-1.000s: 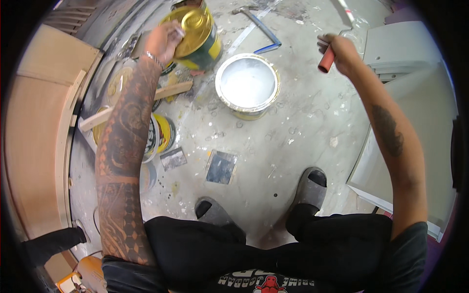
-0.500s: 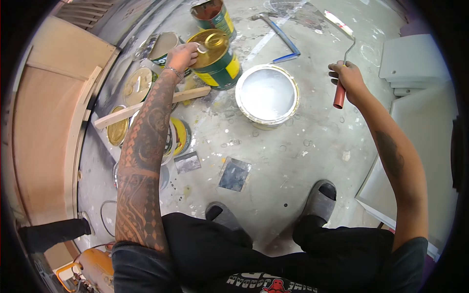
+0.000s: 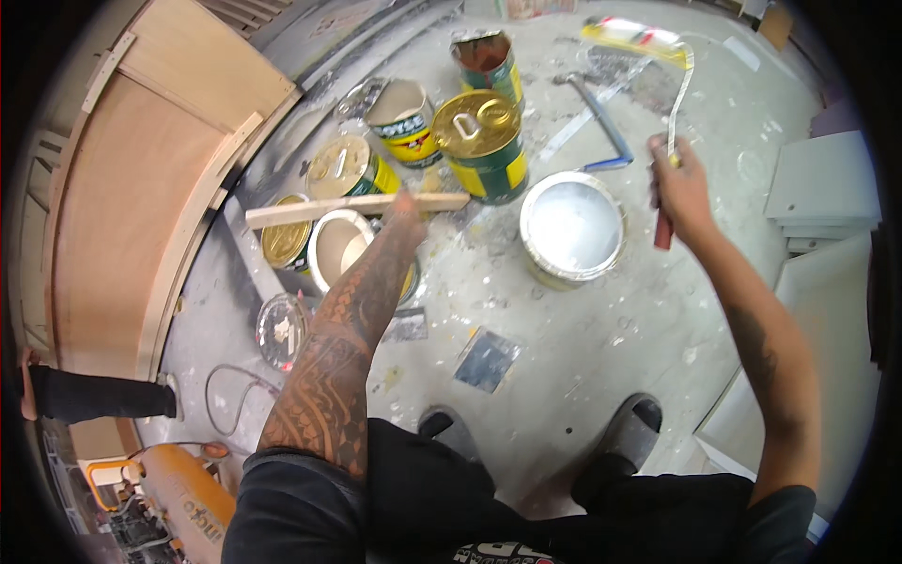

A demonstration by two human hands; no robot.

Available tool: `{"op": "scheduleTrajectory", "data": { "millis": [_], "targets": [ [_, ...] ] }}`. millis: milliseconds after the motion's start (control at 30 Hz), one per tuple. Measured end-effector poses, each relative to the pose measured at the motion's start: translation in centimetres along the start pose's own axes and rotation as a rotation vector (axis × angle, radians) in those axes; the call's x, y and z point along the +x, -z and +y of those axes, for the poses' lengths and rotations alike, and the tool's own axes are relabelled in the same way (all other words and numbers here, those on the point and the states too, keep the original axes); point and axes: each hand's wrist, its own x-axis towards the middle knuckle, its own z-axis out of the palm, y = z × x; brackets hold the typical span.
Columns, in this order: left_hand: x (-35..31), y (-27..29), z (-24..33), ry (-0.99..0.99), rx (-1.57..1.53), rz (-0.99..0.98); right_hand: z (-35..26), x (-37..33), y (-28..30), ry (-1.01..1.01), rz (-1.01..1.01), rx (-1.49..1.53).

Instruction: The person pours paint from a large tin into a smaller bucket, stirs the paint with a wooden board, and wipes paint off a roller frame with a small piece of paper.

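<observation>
Paint roller (image 3: 648,42) held in right hand (image 3: 683,185), handle (image 3: 663,233) partly hidden; left hand (image 3: 404,216) blurred near wooden stick (image 3: 319,209), its grip not discernible.

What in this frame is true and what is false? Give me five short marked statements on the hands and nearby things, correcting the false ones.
1. The right hand holds a red-handled paint roller. True.
2. A lid covers the round, white-rimmed bucket. False: it is open, with white liquid showing.
3. The green-and-yellow tin with a shiny gold lid beside the bucket stands on its right. False: it stands on its left.
4. An angular blue tool lies on the grey floor. True.
5. The left hand also holds a roller. False: it is by the long, pale wooden strip; blur hides whether they touch.
</observation>
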Motion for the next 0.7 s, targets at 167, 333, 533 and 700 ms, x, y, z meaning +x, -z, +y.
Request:
{"op": "scheduleTrajectory", "data": {
  "millis": [167,333,533,700],
  "targets": [
    [-0.4,-1.7,-1.8,-0.032,0.182,0.113,2.8,-2.8,0.5,-0.124,-0.135,-0.042],
    [-6.5,-3.9,1.0,-0.334,0.209,0.361,2.7,-3.1,0.1,-0.14,-0.14,-0.014],
    [-15.4,-5.1,6.7,-1.148,0.133,0.21,4.0,-1.3,-1.6,0.139,-0.013,-0.228],
    [-23.4,-4.9,10.7,-0.427,-0.098,-0.978,-3.1,-3.1,-4.0,0.02,-0.294,-0.027]
  ]
}}
